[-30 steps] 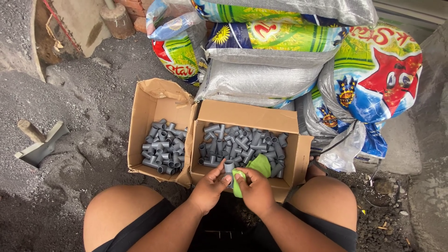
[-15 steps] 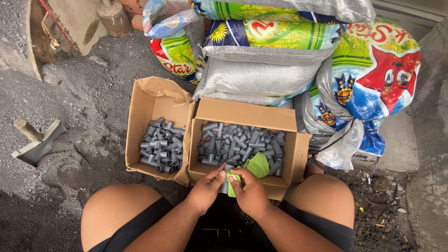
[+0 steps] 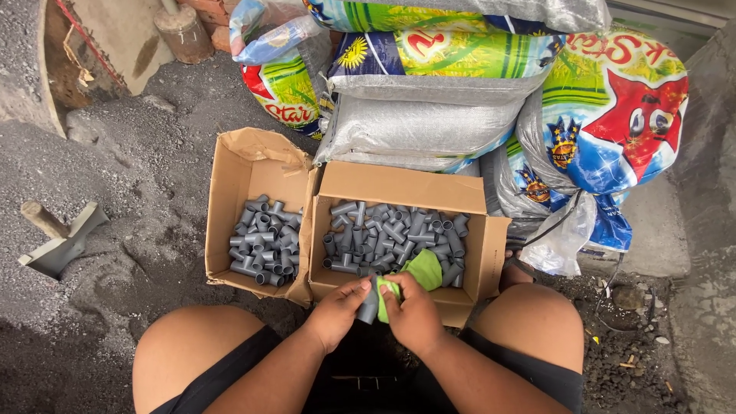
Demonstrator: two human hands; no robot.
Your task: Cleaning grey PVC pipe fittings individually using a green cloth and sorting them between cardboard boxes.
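Hands (image 3: 379,307) hold one fitting (image 3: 369,305), seemingly one cloth (image 3: 418,270).

The hands (image 3: 376,310) hide most of the grey pipe fitting (image 3: 369,307).

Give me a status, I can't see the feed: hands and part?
Left hand grips grey pipe fitting. Right hand presses green cloth on it. Nothing in the way.
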